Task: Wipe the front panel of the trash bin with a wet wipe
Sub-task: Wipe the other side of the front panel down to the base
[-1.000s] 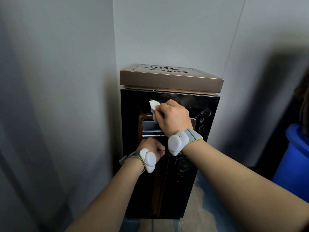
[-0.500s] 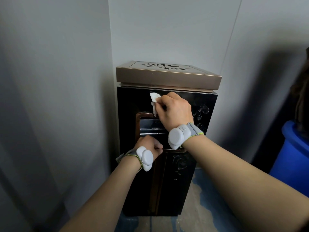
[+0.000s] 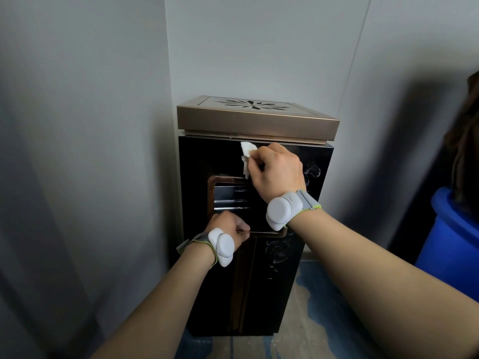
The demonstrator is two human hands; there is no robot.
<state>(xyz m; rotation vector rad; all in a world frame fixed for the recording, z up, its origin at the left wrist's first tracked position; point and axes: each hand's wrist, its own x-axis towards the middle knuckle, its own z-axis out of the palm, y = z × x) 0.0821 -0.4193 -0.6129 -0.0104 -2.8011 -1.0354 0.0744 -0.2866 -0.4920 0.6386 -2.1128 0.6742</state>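
1. Grey wall (image 3: 77, 125) corner; blue barrel (image 3: 451, 242) at right.
2. Bin (image 3: 223, 294): black, bronze lid (image 3: 256, 123), standing in the corner.
3. Right hand (image 3: 277, 172): pinching the white wipe (image 3: 246, 156) against the upper front panel.
4. Left hand (image 3: 228, 226): clenched at the flap opening's lower edge.

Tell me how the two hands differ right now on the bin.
The right hand pinches a white wet wipe against the trash bin's black front panel, just under the lid; the left hand is a closed fist holding no wipe. The right sits high, the left lower, at the bottom edge of the opening. Both wear grey wrist devices.
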